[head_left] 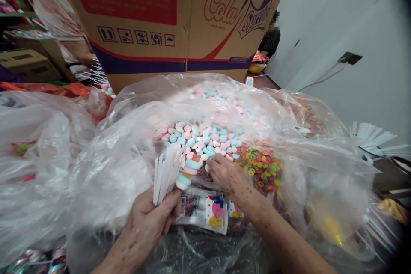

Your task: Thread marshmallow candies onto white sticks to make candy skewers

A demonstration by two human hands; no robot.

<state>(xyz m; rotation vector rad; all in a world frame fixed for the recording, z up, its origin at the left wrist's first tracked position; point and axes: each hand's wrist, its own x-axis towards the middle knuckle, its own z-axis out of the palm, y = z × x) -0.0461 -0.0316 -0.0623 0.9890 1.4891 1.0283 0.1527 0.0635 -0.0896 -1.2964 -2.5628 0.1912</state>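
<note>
My left hand [152, 212] is closed around a bundle of flat white sticks [167, 169]. From the same grip a candy skewer [189, 170] slants upward, threaded with blue, pink and white pieces and coloured rings. Just right of it, my right hand [227, 173] reaches down over the pile with curled fingers, a pale blue and white round candy [207, 167] at the fingertips. Beyond lie many pink, blue and white round candies [192, 139]. Colourful gummy rings [261, 165] are heaped to the right. Below my hands are clear printed packets [204, 210].
A large cardboard box [141, 13] stands behind the pile. Clear plastic sheeting [118, 137] surrounds the candies. Further white sticks [374, 137] stand at the right, by a wall [353, 51]. Another person [64, 21] is at the back left; a second [271, 38] is partly behind the box.
</note>
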